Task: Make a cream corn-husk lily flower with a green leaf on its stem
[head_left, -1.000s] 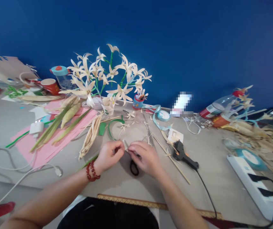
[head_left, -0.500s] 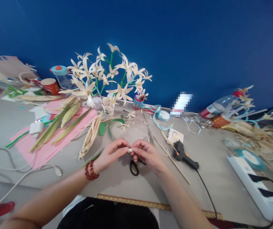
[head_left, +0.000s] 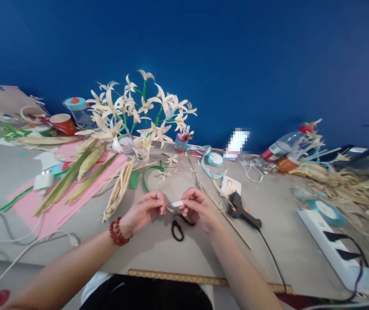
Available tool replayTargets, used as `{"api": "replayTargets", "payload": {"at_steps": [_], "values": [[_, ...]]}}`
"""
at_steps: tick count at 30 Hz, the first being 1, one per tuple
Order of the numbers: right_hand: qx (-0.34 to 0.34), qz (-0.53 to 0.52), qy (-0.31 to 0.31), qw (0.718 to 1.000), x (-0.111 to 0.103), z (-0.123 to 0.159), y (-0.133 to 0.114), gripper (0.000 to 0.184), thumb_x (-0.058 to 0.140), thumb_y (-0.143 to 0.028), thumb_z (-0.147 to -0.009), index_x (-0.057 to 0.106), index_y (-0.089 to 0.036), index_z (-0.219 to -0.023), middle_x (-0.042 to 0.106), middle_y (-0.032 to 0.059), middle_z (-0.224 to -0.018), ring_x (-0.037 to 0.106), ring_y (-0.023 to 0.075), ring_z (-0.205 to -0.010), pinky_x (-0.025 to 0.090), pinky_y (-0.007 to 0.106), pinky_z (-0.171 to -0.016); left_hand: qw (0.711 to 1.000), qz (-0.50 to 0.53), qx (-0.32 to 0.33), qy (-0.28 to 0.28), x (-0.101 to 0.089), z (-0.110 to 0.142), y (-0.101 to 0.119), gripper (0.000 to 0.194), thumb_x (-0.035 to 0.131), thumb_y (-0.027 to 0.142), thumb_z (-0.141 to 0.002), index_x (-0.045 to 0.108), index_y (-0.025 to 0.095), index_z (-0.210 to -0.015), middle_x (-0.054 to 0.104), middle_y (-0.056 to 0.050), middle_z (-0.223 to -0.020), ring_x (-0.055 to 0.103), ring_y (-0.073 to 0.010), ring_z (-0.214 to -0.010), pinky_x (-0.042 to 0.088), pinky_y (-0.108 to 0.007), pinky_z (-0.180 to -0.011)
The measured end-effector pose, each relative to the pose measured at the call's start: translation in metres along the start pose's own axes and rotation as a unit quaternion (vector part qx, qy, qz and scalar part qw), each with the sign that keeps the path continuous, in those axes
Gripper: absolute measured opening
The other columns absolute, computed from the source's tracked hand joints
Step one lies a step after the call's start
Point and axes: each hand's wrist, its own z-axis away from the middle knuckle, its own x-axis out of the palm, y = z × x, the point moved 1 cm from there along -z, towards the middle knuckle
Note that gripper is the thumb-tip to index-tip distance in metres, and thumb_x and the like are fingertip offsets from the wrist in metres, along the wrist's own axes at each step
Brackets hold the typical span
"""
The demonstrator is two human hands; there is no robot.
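My right hand (head_left: 201,211) pinches a small pale corn husk petal (head_left: 177,203) between thumb and fingertips, its free end pointing left. My left hand (head_left: 147,207), a red bead bracelet (head_left: 119,232) at its wrist, is a short way left of the petal. Its thumb and fingers are pressed together; whether anything is between them is hidden. Black-handled scissors (head_left: 178,231) lie on the table under the hands, partly covered by the right one. To the right of that hand lie thin sticks (head_left: 240,238) and a black hot glue gun (head_left: 245,213).
Husk flowers (head_left: 156,131) on green stems stand at the back in a paper cup (head_left: 142,154). Pink paper (head_left: 57,215) with husks is at left. A blue ribbon roll (head_left: 215,159), a plastic bottle (head_left: 281,146) and a white power strip (head_left: 329,249) are at right.
My hands have moved apart: the left has let go of the petal and shifted left, while the right keeps it. The whole view has shifted slightly.
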Motion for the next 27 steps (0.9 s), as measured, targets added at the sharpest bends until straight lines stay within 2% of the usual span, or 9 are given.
{"api": "replayTargets", "payload": {"at_steps": [4, 8, 13, 17, 21, 27], "values": [[-0.01, 0.021, 0.008, 1.0, -0.006, -0.002, -0.001, 0.022, 0.084, -0.031, -0.072, 0.07, -0.02, -0.084, 0.07, -0.0017, -0.065, 0.062, 0.0091, -0.053, 0.052, 0.019, -0.054, 0.999, -0.034, 0.026, 0.035, -0.001, 0.0, -0.003, 0.017, 0.067, 0.031, -0.086, 0.065, 0.014, -0.085, 0.058, -0.004, -0.079, 0.052, -0.0139, -0.07, 0.041, -0.026, -0.068], [-0.01, 0.039, -0.016, 0.999, -0.008, -0.002, 0.001, 0.021, 0.083, -0.03, -0.072, 0.07, -0.02, -0.085, 0.07, -0.0019, -0.066, 0.063, 0.0098, -0.056, 0.052, 0.02, -0.056, 0.996, -0.078, 0.023, 0.034, 0.0, 0.001, -0.005, 0.023, 0.067, 0.035, -0.087, 0.068, 0.015, -0.098, 0.061, -0.005, -0.087, 0.054, -0.0143, -0.074, 0.041, -0.026, -0.072], [-0.006, 0.086, -0.046, 0.995, -0.006, -0.003, 0.004, 0.021, 0.081, -0.032, -0.074, 0.07, -0.019, -0.087, 0.071, -0.0004, -0.071, 0.064, 0.0113, -0.062, 0.05, 0.021, -0.058, 0.994, -0.106, 0.013, -0.002, 0.004, 0.004, -0.003, 0.022, 0.067, 0.037, -0.087, 0.068, 0.015, -0.089, 0.062, -0.004, -0.083, 0.054, -0.0157, -0.077, 0.041, -0.027, -0.075], [0.009, 0.102, -0.057, 0.993, -0.004, -0.005, 0.008, 0.02, 0.08, -0.032, -0.076, 0.071, -0.02, -0.089, 0.071, -0.0011, -0.071, 0.063, 0.0109, -0.062, 0.05, 0.021, -0.059, 0.991, -0.131, 0.002, 0.001, 0.005, 0.004, -0.004, 0.022, 0.071, 0.036, -0.083, 0.066, 0.015, -0.084, 0.062, -0.003, -0.08, 0.054, -0.015, -0.074, 0.04, -0.027, -0.073], [0.014, 0.101, -0.058, 0.993, -0.005, -0.007, 0.013, 0.021, 0.081, -0.031, -0.075, 0.071, -0.019, -0.089, 0.071, -0.0008, -0.074, 0.063, 0.0105, -0.061, 0.05, 0.021, -0.058, 0.99, -0.144, 0.003, -0.003, 0.003, 0.002, -0.007, 0.027, 0.075, 0.039, -0.079, 0.064, 0.014, -0.078, 0.061, -0.002, -0.072, 0.053, -0.0141, -0.069, 0.039, -0.026, -0.068], [0.013, 0.08, -0.055, 0.995, -0.004, -0.006, 0.013, 0.021, 0.083, -0.029, -0.072, 0.069, -0.019, -0.082, 0.07, -0.0011, -0.068, 0.062, 0.0103, -0.057, 0.049, 0.02, -0.055, 0.991, -0.128, 0.017, -0.02, 0.003, 0.003, -0.007, 0.027, 0.074, 0.039, -0.079, 0.062, 0.015, -0.072, 0.061, -0.003, -0.07, 0.054, -0.0159, -0.07, 0.04, -0.028, -0.069]]}}
